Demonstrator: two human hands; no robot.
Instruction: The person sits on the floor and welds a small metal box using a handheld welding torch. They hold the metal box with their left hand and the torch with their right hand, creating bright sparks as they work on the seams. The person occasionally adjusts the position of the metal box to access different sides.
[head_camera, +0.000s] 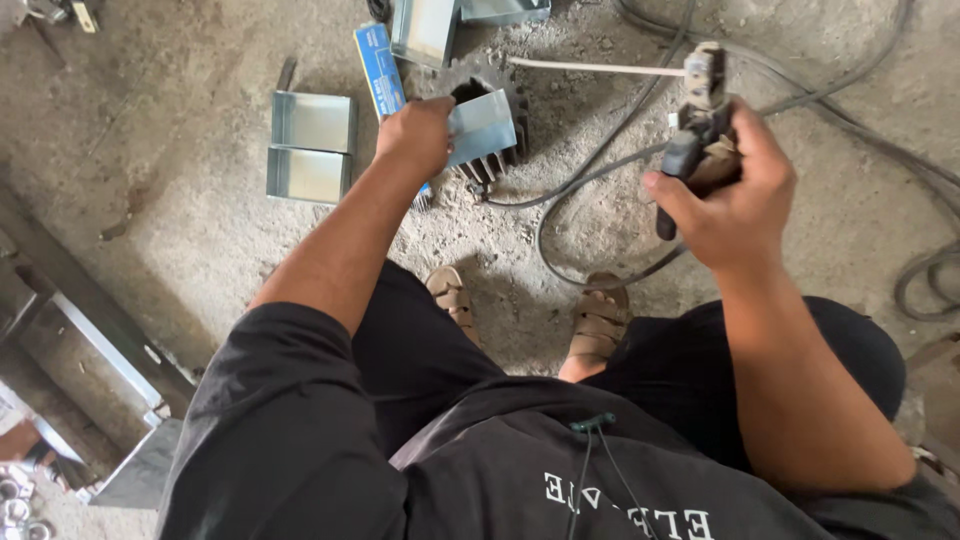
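Left hand gripping steel piece, right hand clutching electrode holder, dusty concrete floor, cables

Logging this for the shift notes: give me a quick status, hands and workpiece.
Left hand grips metal piece on toothed gear. Right hand holds electrode holder, rod clamped. Cables loop past feet.

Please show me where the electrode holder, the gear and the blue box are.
electrode holder (700, 130), head view, on its dark body above the right hand's fingers.
gear (497, 165), head view, on its lower toothed edge.
blue box (378, 75), head view, on its top face.
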